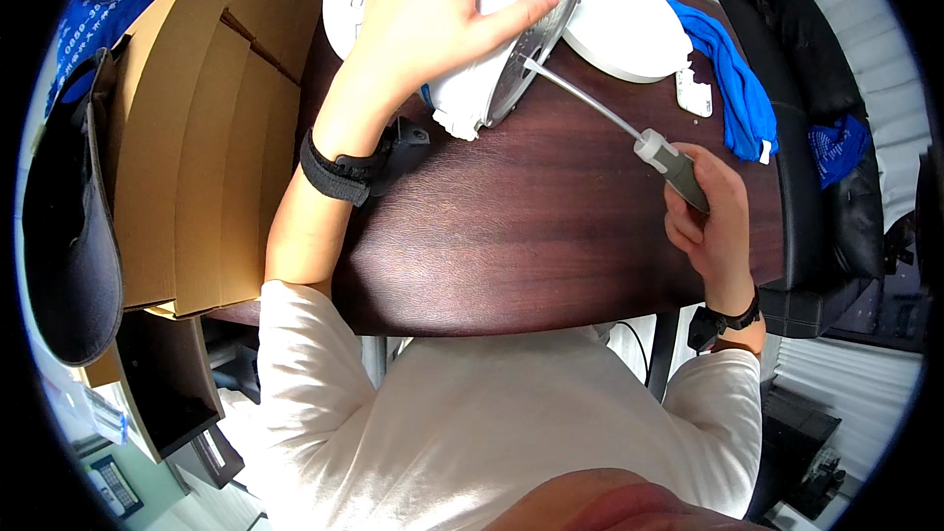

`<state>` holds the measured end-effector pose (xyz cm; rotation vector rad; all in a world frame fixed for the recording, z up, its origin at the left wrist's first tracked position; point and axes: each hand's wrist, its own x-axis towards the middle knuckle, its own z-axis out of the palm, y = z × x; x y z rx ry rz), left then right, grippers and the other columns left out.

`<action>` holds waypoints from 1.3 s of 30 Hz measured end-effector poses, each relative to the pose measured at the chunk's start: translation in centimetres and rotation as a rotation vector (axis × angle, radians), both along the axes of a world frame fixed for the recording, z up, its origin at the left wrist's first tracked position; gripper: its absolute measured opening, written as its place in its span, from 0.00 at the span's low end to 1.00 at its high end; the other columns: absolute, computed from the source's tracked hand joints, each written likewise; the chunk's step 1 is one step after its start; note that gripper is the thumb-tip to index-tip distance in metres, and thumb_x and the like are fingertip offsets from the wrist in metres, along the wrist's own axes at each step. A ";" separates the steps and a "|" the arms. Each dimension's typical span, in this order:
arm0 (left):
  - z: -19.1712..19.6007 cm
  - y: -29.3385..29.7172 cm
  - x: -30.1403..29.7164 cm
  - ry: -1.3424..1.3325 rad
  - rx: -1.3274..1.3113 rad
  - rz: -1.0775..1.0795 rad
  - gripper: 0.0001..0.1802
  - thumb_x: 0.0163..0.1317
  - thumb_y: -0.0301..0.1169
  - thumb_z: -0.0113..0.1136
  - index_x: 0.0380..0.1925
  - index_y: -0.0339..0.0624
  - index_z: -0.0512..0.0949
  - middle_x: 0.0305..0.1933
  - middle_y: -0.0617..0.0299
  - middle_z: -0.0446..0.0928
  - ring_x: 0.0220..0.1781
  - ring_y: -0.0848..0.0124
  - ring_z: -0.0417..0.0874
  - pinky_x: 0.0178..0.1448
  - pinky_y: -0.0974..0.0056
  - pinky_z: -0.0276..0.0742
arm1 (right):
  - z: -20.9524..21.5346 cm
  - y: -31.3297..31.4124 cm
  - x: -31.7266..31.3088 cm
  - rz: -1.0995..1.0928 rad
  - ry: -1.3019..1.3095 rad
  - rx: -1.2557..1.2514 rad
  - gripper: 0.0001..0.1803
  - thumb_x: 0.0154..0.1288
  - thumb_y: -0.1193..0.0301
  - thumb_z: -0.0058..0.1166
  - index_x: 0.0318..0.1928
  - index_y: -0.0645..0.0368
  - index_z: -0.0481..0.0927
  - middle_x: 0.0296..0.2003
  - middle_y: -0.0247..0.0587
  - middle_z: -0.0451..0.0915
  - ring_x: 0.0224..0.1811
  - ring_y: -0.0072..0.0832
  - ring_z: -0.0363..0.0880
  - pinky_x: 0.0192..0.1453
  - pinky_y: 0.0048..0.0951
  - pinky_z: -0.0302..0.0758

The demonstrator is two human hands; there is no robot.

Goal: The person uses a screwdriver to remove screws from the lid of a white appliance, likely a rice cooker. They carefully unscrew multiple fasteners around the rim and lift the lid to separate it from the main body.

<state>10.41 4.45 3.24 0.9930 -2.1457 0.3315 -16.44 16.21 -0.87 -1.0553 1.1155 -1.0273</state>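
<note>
My left hand [433, 10] lies spread over a white round appliance [472, 88] tipped on its side on the dark wooden table [551, 246], its grey metal underside [534, 49] facing right. My right hand [713, 221] grips the grey handle of a screwdriver [669, 159]. The long metal shaft runs up and left, and its tip touches the metal underside. A black strap band sits on each wrist.
A white round lid [624, 20] lies behind the appliance, with a blue cloth [737, 88] and a small white part [693, 93] to its right. Cardboard boxes [197, 138] stand at the left. A black chair [826, 187] sits at the right.
</note>
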 end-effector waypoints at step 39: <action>0.1 0.1 -0.1 -0.004 0.022 0.012 0.27 0.53 0.47 0.58 0.48 0.39 0.76 0.52 0.49 0.73 0.56 0.52 0.72 0.60 0.41 0.63 | -1.0 0.2 -0.2 0.050 -0.040 0.008 0.22 0.73 0.58 0.39 0.50 0.66 0.73 0.18 0.29 0.66 0.10 0.11 0.54 0.12 0.15 0.56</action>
